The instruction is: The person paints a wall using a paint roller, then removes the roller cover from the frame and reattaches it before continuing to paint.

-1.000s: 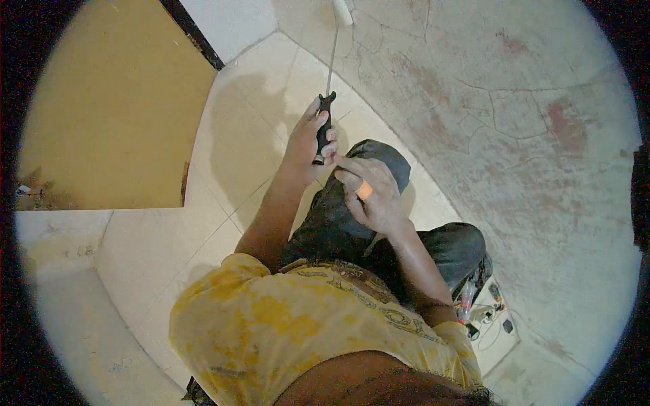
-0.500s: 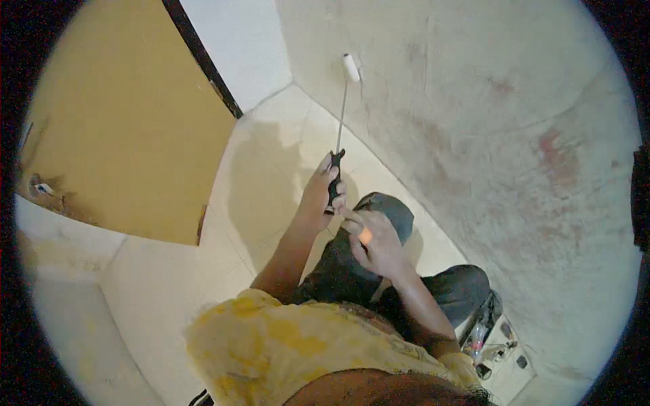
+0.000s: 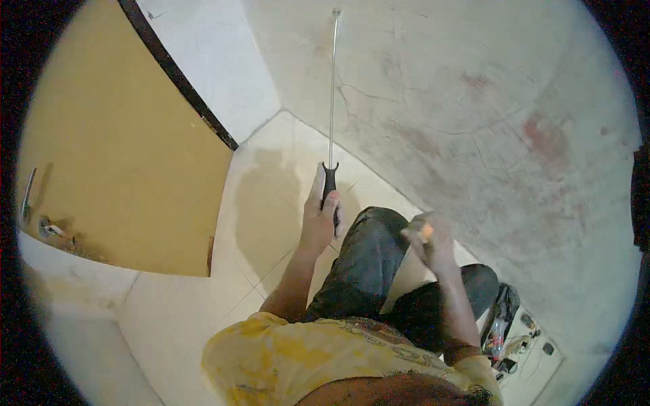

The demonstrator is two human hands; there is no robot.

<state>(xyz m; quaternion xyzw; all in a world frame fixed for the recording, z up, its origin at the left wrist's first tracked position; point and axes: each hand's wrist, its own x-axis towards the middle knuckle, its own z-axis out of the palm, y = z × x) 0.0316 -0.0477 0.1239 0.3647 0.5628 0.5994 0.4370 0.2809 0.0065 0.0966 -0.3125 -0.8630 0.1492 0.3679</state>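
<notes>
My left hand [image 3: 321, 220] is wrapped round the black handle [image 3: 330, 186] of a paint roller, its thumb lying along the handle. From the handle a long thin metal rod [image 3: 332, 88] runs up to the top of the view, where the roller end is small and hard to make out against the wall. Over my right knee my right hand [image 3: 433, 238] is slightly blurred, apart from the roller, with its fingers curled. Something small and orange [image 3: 426, 233] shows at those fingers; what it is I cannot make out.
A grey, patchy wall [image 3: 460, 115] rises on the right. To the left stands a yellow-brown door [image 3: 128, 155] with a metal handle [image 3: 28, 193]. Below are pale floor tiles [image 3: 176, 304]. A plastic bottle [image 3: 497, 338] and small items lie at the lower right.
My right hand has moved right, away from the roller handle. The rod now points straighter up and reaches higher in view. The white roller sleeve no longer shows clearly.
</notes>
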